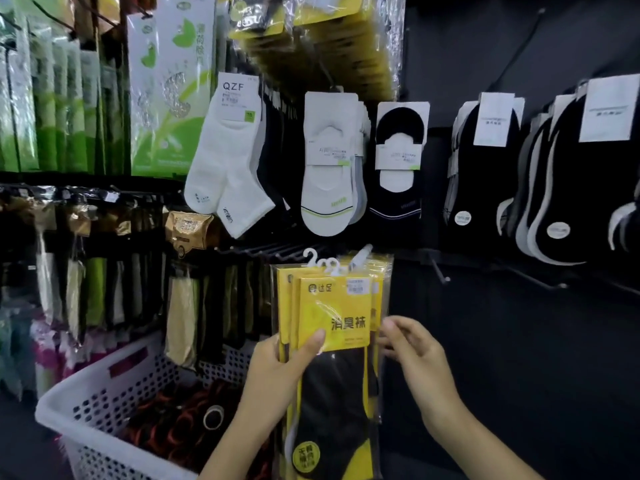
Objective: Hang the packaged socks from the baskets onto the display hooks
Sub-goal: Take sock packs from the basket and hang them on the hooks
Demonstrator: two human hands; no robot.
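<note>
My left hand (pixel 280 368) grips a stack of several packaged socks (pixel 334 320), yellow cards over black socks in clear plastic, with white hanger hooks (pixel 320 259) at the top. The thumb lies across the front card. At the stack's right edge, my right hand (pixel 412 348) pinches the plastic. The stack stands upright in front of bare black display hooks (pixel 273 251). A white perforated basket (pixel 104 396) sits at the lower left with dark packaged goods inside.
White and black socks (pixel 329 164) hang on hooks above. More yellow packs (pixel 311 32) hang at the top. Green and dark packages fill the left racks. Bare black hooks (pixel 440 271) stick out at the right, below rows of black socks (pixel 485 174).
</note>
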